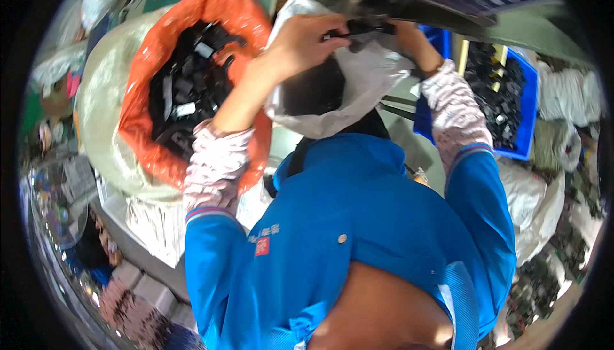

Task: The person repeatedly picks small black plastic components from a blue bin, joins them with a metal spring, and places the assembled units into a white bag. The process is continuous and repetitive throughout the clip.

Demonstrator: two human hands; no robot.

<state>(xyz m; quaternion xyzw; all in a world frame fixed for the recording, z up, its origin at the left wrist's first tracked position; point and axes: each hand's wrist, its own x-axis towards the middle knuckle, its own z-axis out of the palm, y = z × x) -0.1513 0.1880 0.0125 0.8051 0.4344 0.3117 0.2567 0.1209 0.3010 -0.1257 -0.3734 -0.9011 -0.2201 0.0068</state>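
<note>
My left hand (pixel 306 44) pinches a small black piece (pixel 338 33) between thumb and fingers. Its exact kind cannot be made out. The hand is over an open white plastic bag (pixel 377 69), which has a dark interior or dark contents. My right hand (pixel 412 42) reaches in from the other side, next to a blurred dark part (pixel 374 28) between the hands. Shadow and that dark part hide its fingertips. Left of my left forearm stands a sack with an orange rim (pixel 135 104), filled with black pieces (pixel 198 72) and a few white-faced ones.
A blue bin (pixel 528 110) of small black parts stands on the right, with pale yellow strips in it. Above my right hand runs a grey machine edge or panel (pixel 511 27). White sacks (pixel 566 94) lie at far right. A white bundle (pixel 157 228) lies below the orange-rimmed sack.
</note>
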